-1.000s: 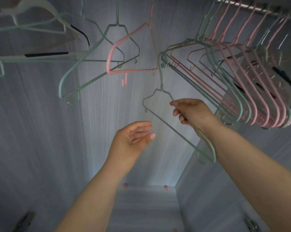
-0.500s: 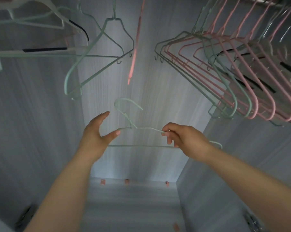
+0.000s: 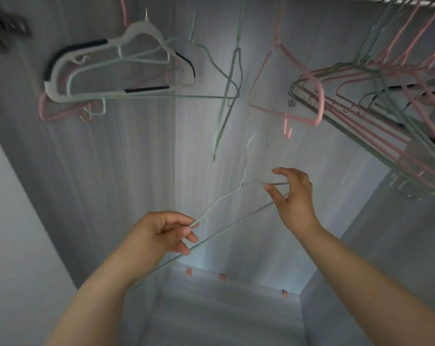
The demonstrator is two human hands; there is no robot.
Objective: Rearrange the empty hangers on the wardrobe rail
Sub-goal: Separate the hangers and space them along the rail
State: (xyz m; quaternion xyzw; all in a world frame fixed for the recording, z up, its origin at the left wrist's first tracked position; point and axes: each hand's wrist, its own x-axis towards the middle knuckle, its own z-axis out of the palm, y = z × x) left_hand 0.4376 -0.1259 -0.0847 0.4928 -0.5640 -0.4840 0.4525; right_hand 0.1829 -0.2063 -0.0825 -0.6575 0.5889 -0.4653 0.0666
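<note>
A thin mint-green wire hanger is off the rail, tilted, its hook pointing up. My left hand grips its lower left shoulder between fingers and thumb. My right hand is at its upper right shoulder, thumb and forefinger apart with the wire running between them. The rail shows at the top right, with a dense bunch of pink and mint hangers slanting down from it.
A single pink hanger and an edge-on mint hanger hang in the middle. At the upper left hang a white hanger with dark pads and some mint and pink ones. Grey wardrobe walls close in; small pink pieces lie on the floor.
The mint hanger came off the bunch and down. My left hand has taken hold of its left shoulder, my right hand's fingers have loosened, and the view has swung left.
</note>
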